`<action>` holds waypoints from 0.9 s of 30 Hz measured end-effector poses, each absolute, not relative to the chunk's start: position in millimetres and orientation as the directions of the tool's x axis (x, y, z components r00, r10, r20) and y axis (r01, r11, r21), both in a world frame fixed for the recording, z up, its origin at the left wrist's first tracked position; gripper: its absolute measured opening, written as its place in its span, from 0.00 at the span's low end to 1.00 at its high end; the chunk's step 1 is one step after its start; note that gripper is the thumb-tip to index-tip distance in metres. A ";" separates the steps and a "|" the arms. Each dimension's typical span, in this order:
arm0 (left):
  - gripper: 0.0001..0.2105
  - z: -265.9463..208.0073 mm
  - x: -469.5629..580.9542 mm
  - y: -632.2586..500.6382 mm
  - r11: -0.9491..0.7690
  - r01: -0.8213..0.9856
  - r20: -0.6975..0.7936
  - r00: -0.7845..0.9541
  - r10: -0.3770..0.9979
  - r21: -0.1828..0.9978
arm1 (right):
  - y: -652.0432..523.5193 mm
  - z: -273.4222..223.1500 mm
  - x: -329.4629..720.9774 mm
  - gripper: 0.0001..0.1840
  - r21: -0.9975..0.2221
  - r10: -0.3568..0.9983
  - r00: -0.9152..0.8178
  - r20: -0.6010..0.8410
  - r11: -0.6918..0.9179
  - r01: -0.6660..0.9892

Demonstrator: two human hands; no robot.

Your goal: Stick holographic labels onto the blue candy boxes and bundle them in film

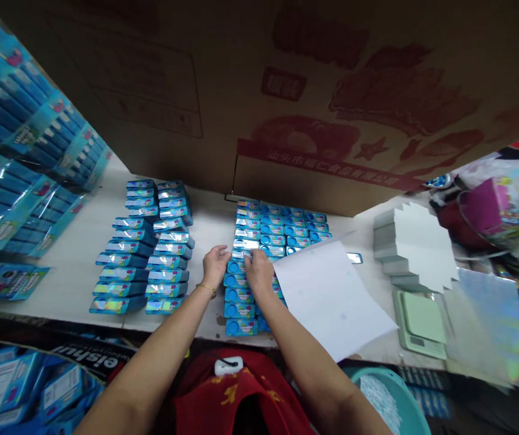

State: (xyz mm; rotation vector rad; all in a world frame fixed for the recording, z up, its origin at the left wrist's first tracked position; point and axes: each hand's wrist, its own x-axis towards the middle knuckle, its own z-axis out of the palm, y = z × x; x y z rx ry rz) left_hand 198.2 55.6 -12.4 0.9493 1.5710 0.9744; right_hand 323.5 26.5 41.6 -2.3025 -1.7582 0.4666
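- Blue boxes (272,229) lie in a close-packed block on the desk (211,223), directly before us; our work centres on the block's leftmost column.
- Left hand (216,266): its fingers bend toward the outer edge of that column. We cannot tell whether it grasps a box or merely steadies the row.
- Right hand (260,270): curled fingertips meet the top of the same column; whether they pinch a box, we cannot tell.
- Chief hazard, in our judgement: uneven pressure between the two hands could push one box out of line and skew its neighbours, the rows being so tightly set.
- White sheet (336,296): it covers the right part of the block, beside our right forearm. A brush of the arm could drag it, and we might miss a crooked box beneath.
- Teal basin (415,405): it stands below the desk's near edge, where the sheet's corner overhangs; a slipping sheet could drop in.
- Leaning columns of boxes (167,263) at left: an outward swing of our left forearm might topple them in series.
- Brown carton (241,90): it rises just behind the block, so boxes shoved forward could jam against it.
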 end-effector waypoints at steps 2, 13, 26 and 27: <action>0.13 -10.5 196.4 54.4 0.335 0.247 -0.299 -0.170 0.939 0.909 | 20.0 43.4 325.8 0.18 -0.259 0.982 0.144 -0.122 -0.171 0.951; 0.18 8.5 194.5 56.1 -0.016 0.667 -0.022 0.048 0.999 0.745 | 22.0 61.7 343.8 0.26 -0.046 0.949 -0.129 -0.289 0.121 0.992; 0.16 25.9 210.5 52.9 -0.094 0.728 0.064 0.068 0.996 0.679 | 23.3 79.2 362.1 0.25 -0.176 0.995 -0.068 -0.066 0.056 0.983; 0.16 30.7 216.0 51.9 -0.107 0.691 0.078 0.073 0.994 0.715 | 20.0 89.4 373.4 0.24 -0.177 0.996 -0.088 0.024 0.090 0.980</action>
